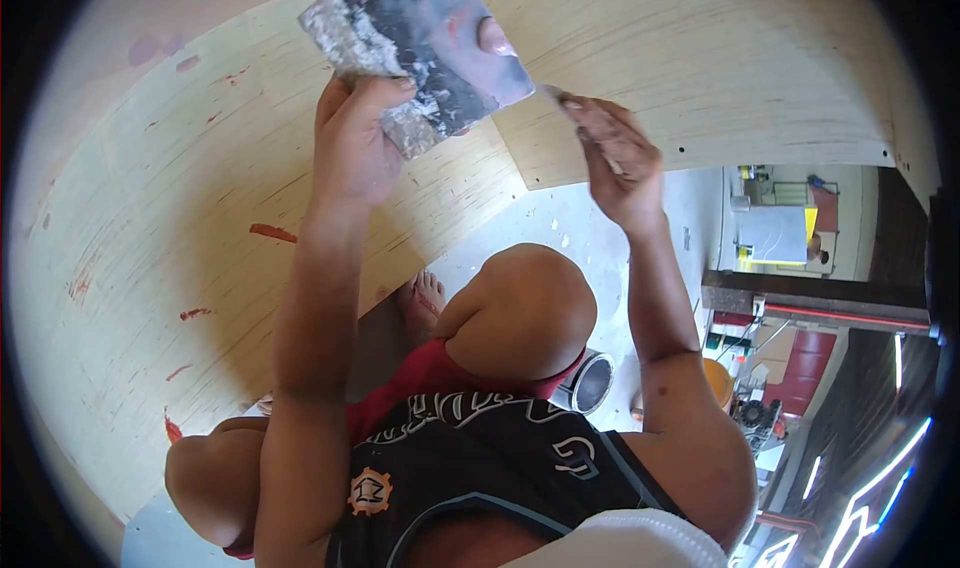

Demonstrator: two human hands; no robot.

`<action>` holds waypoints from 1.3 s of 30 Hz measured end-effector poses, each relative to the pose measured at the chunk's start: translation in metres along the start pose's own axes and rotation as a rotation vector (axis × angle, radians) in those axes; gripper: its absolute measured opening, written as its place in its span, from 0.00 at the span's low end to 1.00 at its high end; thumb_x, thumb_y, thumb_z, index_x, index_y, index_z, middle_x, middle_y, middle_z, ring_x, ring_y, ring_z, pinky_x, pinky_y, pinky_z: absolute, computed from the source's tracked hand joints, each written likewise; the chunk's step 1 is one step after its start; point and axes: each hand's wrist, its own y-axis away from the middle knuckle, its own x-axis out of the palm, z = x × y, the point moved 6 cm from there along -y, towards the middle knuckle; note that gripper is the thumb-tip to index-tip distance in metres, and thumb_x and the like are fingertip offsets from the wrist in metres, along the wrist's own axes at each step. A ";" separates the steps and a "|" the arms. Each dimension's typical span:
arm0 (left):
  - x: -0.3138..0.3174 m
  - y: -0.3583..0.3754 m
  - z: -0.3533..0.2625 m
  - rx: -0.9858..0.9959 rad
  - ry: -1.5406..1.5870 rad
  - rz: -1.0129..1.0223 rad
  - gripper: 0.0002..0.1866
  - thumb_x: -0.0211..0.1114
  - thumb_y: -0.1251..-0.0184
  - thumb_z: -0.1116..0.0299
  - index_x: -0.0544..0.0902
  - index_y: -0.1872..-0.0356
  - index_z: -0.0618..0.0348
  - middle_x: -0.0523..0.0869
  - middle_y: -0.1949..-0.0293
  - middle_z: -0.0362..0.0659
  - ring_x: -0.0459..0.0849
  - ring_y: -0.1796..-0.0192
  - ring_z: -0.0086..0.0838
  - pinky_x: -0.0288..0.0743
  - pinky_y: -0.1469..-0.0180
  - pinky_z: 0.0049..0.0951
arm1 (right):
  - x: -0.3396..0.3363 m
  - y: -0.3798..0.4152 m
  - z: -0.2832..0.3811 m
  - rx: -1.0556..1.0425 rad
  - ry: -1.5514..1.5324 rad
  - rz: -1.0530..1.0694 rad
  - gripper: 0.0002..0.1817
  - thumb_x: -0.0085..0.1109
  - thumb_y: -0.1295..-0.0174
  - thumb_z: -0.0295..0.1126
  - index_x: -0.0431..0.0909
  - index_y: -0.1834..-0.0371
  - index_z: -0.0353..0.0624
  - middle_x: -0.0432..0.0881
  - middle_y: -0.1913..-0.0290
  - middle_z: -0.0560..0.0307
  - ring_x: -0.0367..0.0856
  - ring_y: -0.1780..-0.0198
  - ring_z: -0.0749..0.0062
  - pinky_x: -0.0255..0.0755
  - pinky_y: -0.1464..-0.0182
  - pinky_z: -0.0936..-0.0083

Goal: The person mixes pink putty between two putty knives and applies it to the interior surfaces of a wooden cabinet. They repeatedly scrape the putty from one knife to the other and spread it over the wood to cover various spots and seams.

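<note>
My left hand (355, 153) grips the lower edge of a flat rectangular mixing board (420, 53), thumb on top. Grey, white and pinkish putty (465, 38) is smeared over the board's dark face, with a small pink lump near its right edge. Just right of the board, my right hand (620, 153) is closed around a thin scraper (552, 93); only its narrow tip shows, apart from the board. The fingers of that hand look coated in dried putty. Behind both hands stands a curved plywood panel (200, 218) with reddish filler streaks.
My bent knee (535, 308) and bare foot (425, 303) are below the hands. A grey cylinder (585, 383) sits on the pale floor (500, 228) beside my leg. At the right are workshop items, a dark beam (810, 298) and a distant person (822, 256).
</note>
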 end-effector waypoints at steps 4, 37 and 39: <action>0.011 0.000 -0.003 0.129 -0.140 -0.079 0.14 0.54 0.47 0.81 0.74 0.56 0.67 0.80 0.65 0.42 0.79 0.68 0.20 0.74 0.71 0.20 | -0.026 -0.021 0.033 -0.146 0.166 0.005 0.23 0.59 0.61 0.12 0.82 0.59 0.44 0.82 0.55 0.59 0.77 0.52 0.65 0.73 0.51 0.74; -0.051 0.000 -0.063 0.153 -0.121 -0.098 0.14 0.53 0.42 0.77 0.74 0.55 0.70 0.80 0.57 0.48 0.81 0.54 0.37 0.76 0.50 0.39 | -0.067 0.104 -0.031 0.040 1.527 1.039 0.19 0.54 0.49 0.31 0.76 0.52 0.38 0.77 0.49 0.54 0.69 0.49 0.69 0.64 0.54 0.63; -0.056 0.003 -0.066 0.157 -0.152 -0.166 0.15 0.53 0.42 0.77 0.73 0.53 0.69 0.80 0.56 0.47 0.80 0.53 0.37 0.75 0.49 0.40 | -0.070 0.097 -0.016 0.123 1.395 0.935 0.18 0.53 0.50 0.29 0.76 0.54 0.40 0.79 0.52 0.58 0.70 0.50 0.71 0.64 0.54 0.65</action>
